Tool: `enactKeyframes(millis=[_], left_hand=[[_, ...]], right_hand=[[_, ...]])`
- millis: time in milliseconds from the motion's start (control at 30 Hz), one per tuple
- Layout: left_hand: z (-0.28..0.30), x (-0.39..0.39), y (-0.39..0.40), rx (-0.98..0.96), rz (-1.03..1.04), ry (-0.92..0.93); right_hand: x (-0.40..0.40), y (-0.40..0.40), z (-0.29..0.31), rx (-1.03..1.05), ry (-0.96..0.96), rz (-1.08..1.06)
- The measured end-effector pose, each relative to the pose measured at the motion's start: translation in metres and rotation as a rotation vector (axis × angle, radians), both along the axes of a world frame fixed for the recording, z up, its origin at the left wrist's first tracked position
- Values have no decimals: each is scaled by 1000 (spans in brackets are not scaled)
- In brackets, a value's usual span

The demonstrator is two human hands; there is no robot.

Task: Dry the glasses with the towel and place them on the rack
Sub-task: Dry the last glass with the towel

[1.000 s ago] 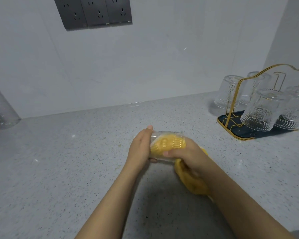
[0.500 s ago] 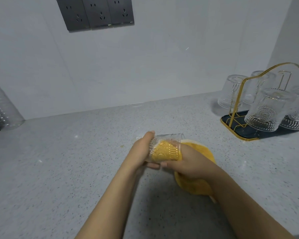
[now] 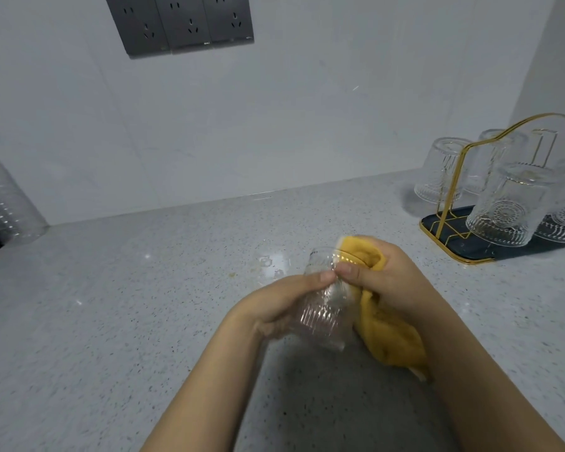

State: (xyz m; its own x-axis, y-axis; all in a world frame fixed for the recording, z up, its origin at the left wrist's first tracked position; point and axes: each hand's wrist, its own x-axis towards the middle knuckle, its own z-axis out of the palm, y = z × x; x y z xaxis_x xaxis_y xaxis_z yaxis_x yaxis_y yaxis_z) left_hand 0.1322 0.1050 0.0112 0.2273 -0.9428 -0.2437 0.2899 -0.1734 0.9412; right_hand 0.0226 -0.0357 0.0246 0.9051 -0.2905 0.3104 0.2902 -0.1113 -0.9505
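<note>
Glass [image 3: 320, 305] first — a clear ribbed tumbler, tilted, held up off the counter in front of me with one end pointing away and up. My left hand [image 3: 274, 305] is wrapped around its side, thumb laid across the near face and fingers curled behind it. My right hand [image 3: 392, 282] meets it at the far end, gripping the yellow towel [image 3: 382, 334]; a bunched part of the cloth sits at the top of the glass under my fingers, and the rest hangs down beside the glass below my wrist. My two thumbs nearly touch on the glass.

Beneath is the speckled grey countertop [image 3: 111, 321], with a faint smear just past my hands. Farther off to the right stands the rack [image 3: 450, 230] — gold wire over a dark tray — carrying several upturned patterned glasses [image 3: 509, 207]. At the far left edge is a clear dimpled container [image 3: 4, 203]. On the white wall behind, a row of dark sockets [image 3: 180, 22].
</note>
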Motion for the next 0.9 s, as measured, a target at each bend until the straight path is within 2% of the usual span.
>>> enactKeyframes(millis=[67, 167, 233, 300, 367, 433, 567, 733, 900], left_hand=[[-1, 0, -4, -31, 92, 53], [1, 1, -5, -120, 239, 173], [5, -1, -7, -216, 361, 308], [6, -2, -15, -325, 528, 354], [6, -9, -24, -386, 665, 386], [2, -17, -30, -440, 710, 459], [0, -35, -32, -424, 606, 544], [-5, -40, -36, -468, 615, 571], [-6, -36, -35, -459, 597, 570]], right_hand=[[4, 4, -1, 137, -44, -186], [9, 2, -3, 512, -65, -359], [10, 1, -5, 688, -64, -371], [12, 8, -9, 770, -29, -288], [17, 25, -13, 781, -27, -163], [23, 42, -22, 705, -71, -110], [28, 55, -22, 529, -128, -119], [32, 43, -20, 727, -126, -98], [28, 59, -27, 434, -178, -152]])
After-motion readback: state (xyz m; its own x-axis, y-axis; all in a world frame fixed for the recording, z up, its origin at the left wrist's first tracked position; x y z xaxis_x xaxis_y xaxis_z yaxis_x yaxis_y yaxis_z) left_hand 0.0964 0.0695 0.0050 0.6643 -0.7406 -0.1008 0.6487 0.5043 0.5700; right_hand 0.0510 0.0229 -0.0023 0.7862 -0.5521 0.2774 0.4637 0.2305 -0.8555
